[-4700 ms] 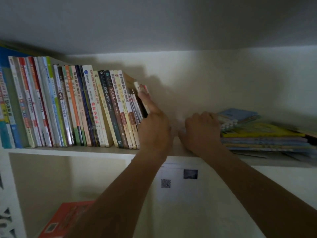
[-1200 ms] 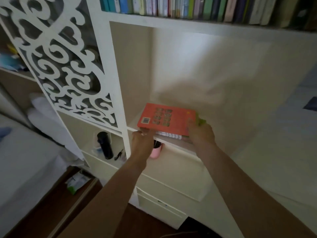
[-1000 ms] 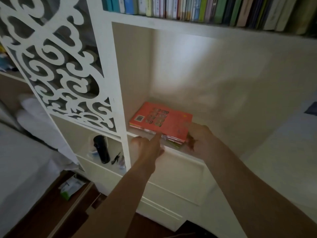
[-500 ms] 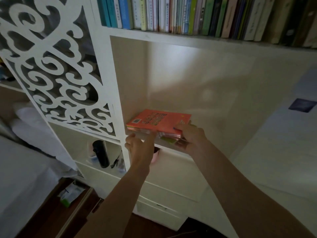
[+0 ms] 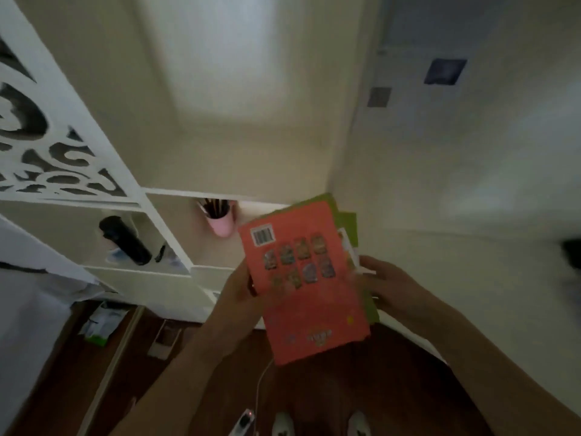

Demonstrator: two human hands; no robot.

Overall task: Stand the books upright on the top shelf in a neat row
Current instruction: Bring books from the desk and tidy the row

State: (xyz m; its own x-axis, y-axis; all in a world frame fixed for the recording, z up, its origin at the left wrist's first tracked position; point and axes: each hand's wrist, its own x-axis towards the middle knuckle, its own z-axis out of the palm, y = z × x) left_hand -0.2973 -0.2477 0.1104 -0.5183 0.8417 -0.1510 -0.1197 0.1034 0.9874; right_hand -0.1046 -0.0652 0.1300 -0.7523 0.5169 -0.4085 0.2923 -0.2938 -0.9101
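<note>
A small stack of books hangs in the air in front of me, off the shelf. On top is an orange book (image 5: 309, 287), back cover up with a barcode and small pictures. Green books (image 5: 347, 223) stick out beneath it on the right. My left hand (image 5: 240, 286) grips the stack's left edge. My right hand (image 5: 388, 286) holds its right edge. The top shelf and its row of books are out of view. The picture is blurred.
The middle shelf board (image 5: 201, 195) lies bare above the stack. A pink pen cup (image 5: 221, 220) and a black bottle (image 5: 125, 245) stand in lower compartments. A white carved panel (image 5: 47, 143) is at left. Brown floor, a white cable and shoes lie below.
Both hands have lifted the orange and green books off the middle shelf and pulled them toward me. The view has dropped, so the top shelf's books are no longer visible.
</note>
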